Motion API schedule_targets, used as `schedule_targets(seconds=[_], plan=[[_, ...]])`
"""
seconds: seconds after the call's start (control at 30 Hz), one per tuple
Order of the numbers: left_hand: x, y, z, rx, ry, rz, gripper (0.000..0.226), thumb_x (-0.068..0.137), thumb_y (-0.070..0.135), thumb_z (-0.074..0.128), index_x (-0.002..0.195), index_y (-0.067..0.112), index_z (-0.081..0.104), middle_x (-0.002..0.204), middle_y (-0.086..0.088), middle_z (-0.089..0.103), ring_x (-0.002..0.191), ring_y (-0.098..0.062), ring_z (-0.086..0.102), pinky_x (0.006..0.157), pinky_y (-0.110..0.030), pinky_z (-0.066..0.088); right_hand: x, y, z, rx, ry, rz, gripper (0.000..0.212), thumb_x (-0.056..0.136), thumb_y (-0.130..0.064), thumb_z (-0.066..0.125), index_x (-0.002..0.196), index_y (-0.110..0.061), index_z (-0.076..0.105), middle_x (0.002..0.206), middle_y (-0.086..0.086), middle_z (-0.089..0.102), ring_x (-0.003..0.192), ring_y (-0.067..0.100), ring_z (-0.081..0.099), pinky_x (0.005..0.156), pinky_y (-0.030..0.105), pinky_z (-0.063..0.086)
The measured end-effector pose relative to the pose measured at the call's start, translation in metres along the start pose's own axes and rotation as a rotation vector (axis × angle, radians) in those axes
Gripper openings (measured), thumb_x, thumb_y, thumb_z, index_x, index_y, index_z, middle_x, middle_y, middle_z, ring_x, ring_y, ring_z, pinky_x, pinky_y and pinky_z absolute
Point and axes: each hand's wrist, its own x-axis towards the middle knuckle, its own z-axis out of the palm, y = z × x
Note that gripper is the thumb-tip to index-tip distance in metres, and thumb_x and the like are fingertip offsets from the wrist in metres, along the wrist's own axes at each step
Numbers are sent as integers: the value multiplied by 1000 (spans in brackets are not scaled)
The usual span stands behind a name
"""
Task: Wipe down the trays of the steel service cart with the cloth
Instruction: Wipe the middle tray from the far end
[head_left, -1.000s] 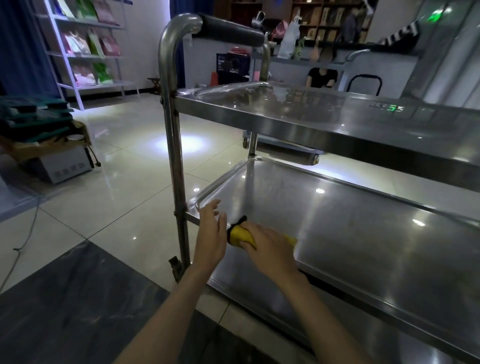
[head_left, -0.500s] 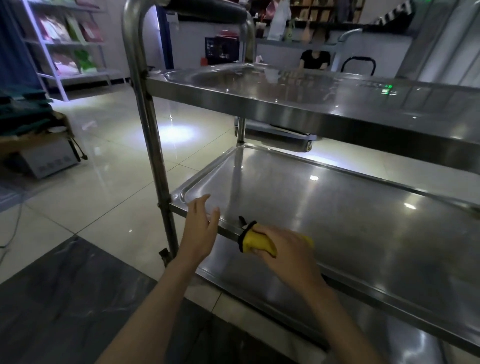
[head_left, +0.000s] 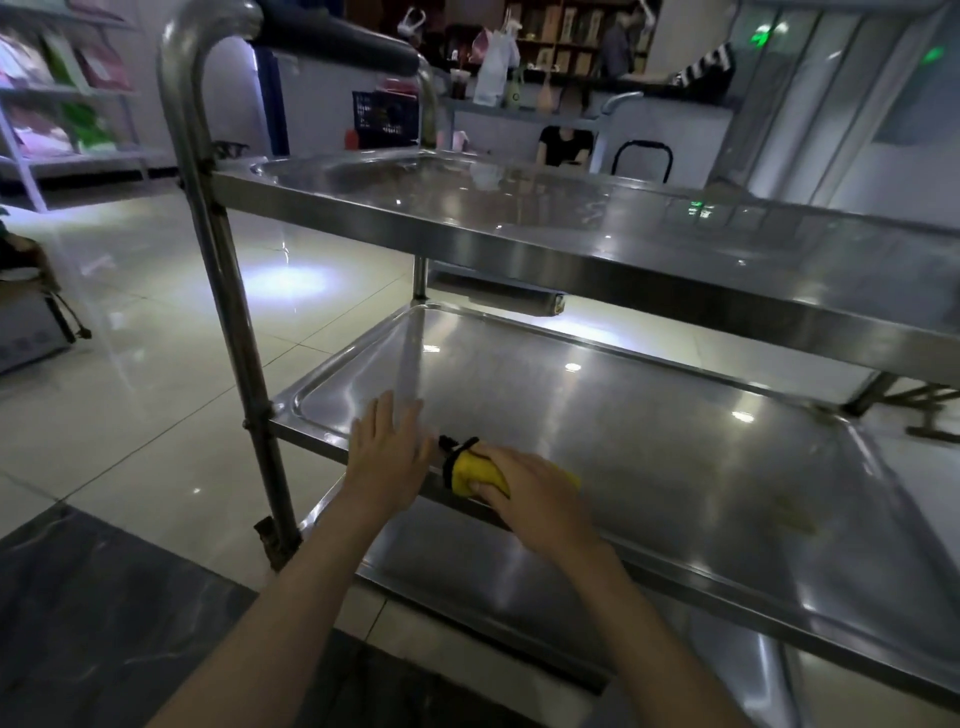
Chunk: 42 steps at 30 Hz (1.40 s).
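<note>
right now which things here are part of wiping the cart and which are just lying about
Part of the job:
- yellow cloth, held by the right hand
- middle tray, where the cloth sits at the near edge
- top tray
- left hand, flat on the middle tray's rim

Just lying about:
- display shelf at far left
- back counter with a white bag
- black crate

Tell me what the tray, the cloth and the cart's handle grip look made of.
Tray: polished steel, going by its mirror-like reflections of the lights. Cloth: soft yellow fabric with dark edging, bunched under the right hand; perhaps microfibre. Handle grip: matte black sleeve, likely rubber or foam.
</note>
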Motion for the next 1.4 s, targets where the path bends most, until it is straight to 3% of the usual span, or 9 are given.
schedule_targets(seconds=[0.17,0.33,0.5,0.77,0.83,0.9,1.1,1.27,1.4], plan=[[-1,24,12,-21,-97,-1,88,85,74,-6,162,35,14,171,-11,0,158,-36,-4,124,-64,2,5,84,-34,-71,39,251,49,100,-56,52,144,-35,46,134,-1,62,115,25,61,97,41,49],[5,28,13,-70,-145,12,97,77,90,-9,160,44,8,171,-1,-12,157,-28,-17,116,-66,-15,-3,163,-67,-211,74,500,50,102,-55,48,144,-28,45,129,7,65,107,30,65,92,44,53],[7,32,12,-81,-218,-16,82,89,83,4,161,44,-2,170,5,-21,156,-22,-21,116,-69,-17,-2,209,-80,-178,123,659,52,100,-61,44,138,-25,49,119,8,68,97,31,66,90,46,53],[7,34,6,-74,-300,-46,94,78,88,-11,159,40,-19,166,5,-32,153,-19,-28,117,-65,-21,54,175,-53,-219,94,562,44,104,-43,48,143,-24,47,128,10,65,107,33,64,94,45,50],[7,31,8,-115,-290,-51,102,71,92,-16,159,40,-20,165,7,-32,153,-18,-28,117,-63,-22,73,144,-39,-192,46,485,44,103,-41,49,143,-24,46,133,9,63,112,32,62,97,45,49],[6,29,11,-141,-278,-54,96,78,90,-13,158,38,-22,165,9,-32,153,-16,-28,117,-60,-24,84,109,-23,-170,-14,386,48,101,-47,51,145,-28,45,137,6,61,116,31,61,99,44,48],[-2,25,17,-92,-208,-50,81,91,67,-8,159,27,-23,168,3,-27,156,-21,-20,119,-62,-14,57,30,3,-98,-72,7,48,100,-53,52,146,-39,44,140,-8,59,119,17,57,94,31,42],[2,25,20,-65,-216,-61,83,89,70,-8,159,29,-24,168,1,-28,156,-24,-20,121,-63,-12,35,79,-28,-150,-76,192,55,101,-56,49,151,-34,41,149,-3,53,131,23,53,105,35,39],[0,25,19,-25,-222,-54,85,88,71,-5,159,30,-23,169,-2,-25,156,-28,-18,122,-65,-9,3,144,-63,-184,1,446,52,98,-61,50,145,-40,43,140,-1,60,122,27,60,102,43,47]])
